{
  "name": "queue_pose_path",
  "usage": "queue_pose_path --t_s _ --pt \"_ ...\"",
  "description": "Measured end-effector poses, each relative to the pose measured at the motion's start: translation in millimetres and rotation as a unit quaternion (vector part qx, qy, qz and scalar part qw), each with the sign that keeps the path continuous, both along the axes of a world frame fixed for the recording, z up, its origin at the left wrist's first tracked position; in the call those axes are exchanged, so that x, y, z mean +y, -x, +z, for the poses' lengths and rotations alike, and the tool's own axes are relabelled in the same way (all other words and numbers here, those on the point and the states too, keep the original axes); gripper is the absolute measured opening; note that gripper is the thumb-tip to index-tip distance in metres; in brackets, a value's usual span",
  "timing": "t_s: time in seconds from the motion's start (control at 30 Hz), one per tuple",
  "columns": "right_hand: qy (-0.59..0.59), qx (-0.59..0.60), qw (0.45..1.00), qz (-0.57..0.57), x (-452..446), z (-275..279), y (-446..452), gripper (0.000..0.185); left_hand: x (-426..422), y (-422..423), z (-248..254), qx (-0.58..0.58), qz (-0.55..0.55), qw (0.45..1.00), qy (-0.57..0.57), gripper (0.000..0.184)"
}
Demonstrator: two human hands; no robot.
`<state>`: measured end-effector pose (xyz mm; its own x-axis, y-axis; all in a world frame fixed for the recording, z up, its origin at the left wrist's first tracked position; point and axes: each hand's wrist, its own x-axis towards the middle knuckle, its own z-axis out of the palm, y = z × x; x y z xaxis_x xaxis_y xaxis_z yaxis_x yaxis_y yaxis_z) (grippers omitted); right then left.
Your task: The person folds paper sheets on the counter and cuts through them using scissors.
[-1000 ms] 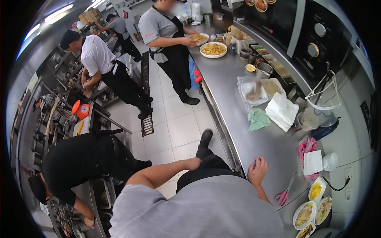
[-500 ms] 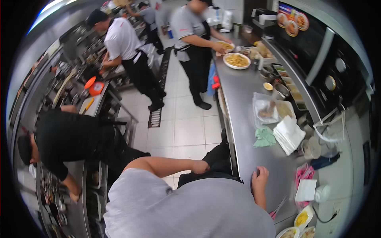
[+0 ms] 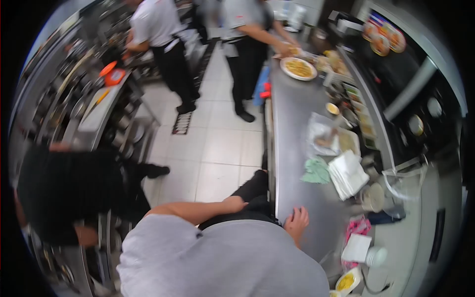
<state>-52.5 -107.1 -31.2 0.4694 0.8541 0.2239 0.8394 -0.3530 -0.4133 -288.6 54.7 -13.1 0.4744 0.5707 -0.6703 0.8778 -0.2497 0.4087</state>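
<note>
My right hand (image 3: 297, 221) rests on the steel counter (image 3: 294, 190) near its front edge, fingers somewhat apart, with nothing in them. My left hand (image 3: 234, 203) is at my waist against the dark clothing; its fingers are too blurred to make out. Beyond my right hand on the counter lie a green cloth (image 3: 315, 171), a stack of white napkins (image 3: 348, 174) and a clear plastic bag (image 3: 320, 133). To its right are a pink-patterned bag (image 3: 359, 225) and a white dish of yellow food (image 3: 346, 282).
At the counter's far end a person (image 3: 247, 44) stands by a plate of noodles (image 3: 298, 69). Another person in white (image 3: 157, 24) works at the left. A person in black (image 3: 74, 190) bends over at lower left. A microwave (image 3: 410, 94) is upper right.
The view has swung and tilted downward. My right hand stays on the counter and my left hand at my waist. The person in black remains bent over at the left, now partly cut off.
</note>
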Motion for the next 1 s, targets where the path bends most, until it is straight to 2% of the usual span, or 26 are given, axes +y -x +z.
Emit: queue_pose_path --t_s 0.07,0.17,0.2,0.27,0.33,0.4,0.43,0.5,0.53,0.6,0.7,0.73,0.83,0.9,0.97,1.0 --pt "-0.022 0.057 0.998 0.003 -4.7 12.4 -6.3 0.034 5.9 0.6 1.5 -0.035 -0.029 0.999 0.015 0.055" --pt "-0.057 0.192 0.980 -0.015 -7.1 7.0 -23.5 0.032 18.8 -9.1 7.3 0.013 -0.044 0.999 0.023 0.049" --pt "-0.075 0.246 0.966 -0.032 -9.3 3.3 -32.3 0.032 26.4 -9.3 -4.1 0.025 -0.081 0.996 0.010 0.046" --pt "-0.129 0.210 0.964 -0.102 -10.1 23.8 -54.7 0.030 47.0 -14.2 -34.7 0.052 -0.171 0.984 -0.013 0.042" --pt "-0.179 0.105 0.963 -0.173 -17.0 32.6 -85.6 0.033 49.3 -34.6 -10.6 -0.004 -0.143 0.985 -0.095 0.039" --pt "-0.175 0.025 0.951 -0.253 -34.6 60.1 -114.6 0.034 56.9 -43.7 -1.3 -0.090 -0.130 0.975 -0.159 0.041" --pt "-0.164 -0.026 0.943 -0.289 -46.8 69.7 -129.2 0.034 62.8 -52.0 -2.2 -0.150 -0.132 0.963 -0.181 0.043" --pt "-0.059 -0.018 0.911 -0.408 -71.4 92.7 -152.6 0.036 68.1 -69.5 0.2 -0.254 -0.120 0.941 -0.189 0.044" --pt "-0.034 -0.036 0.891 -0.451 -82.5 92.8 -163.2 0.038 63.7 -80.6 16.3 -0.284 -0.122 0.925 -0.219 0.046" --pt "0.020 -0.069 0.851 -0.521 -106.3 88.2 -177.2 0.041 69.7 -100.5 28.6 -0.303 -0.115 0.928 -0.185 0.047" --pt "0.068 0.046 0.848 -0.523 -134.3 76.5 -192.7 0.043 65.1 -148.2 66.4 -0.383 -0.200 0.880 -0.200 0.048" --pt "0.061 0.052 0.850 -0.521 -139.3 70.8 -194.8 0.042 58.8 -170.5 81.5 -0.414 -0.239 0.852 -0.216 0.048" --pt "0.038 0.063 0.856 -0.512 -145.4 64.4 -202.6 0.040 30.8 -251.7 127.4 -0.478 -0.392 0.754 -0.223 0.043" --pt "0.027 0.067 0.860 -0.506 -146.0 68.6 -200.7 0.039 9.0 -297.9 157.5 -0.507 -0.496 0.663 -0.239 0.038" --pt "0.018 0.107 0.858 -0.502 -150.2 71.6 -202.8 0.038 1.5 -342.1 151.3 -0.481 -0.540 0.628 -0.288 0.038" --pt "0.014 0.126 0.857 -0.500 -154.4 71.8 -205.5 0.038 11.3 -363.0 134.9 -0.451 -0.528 0.652 -0.304 0.040"
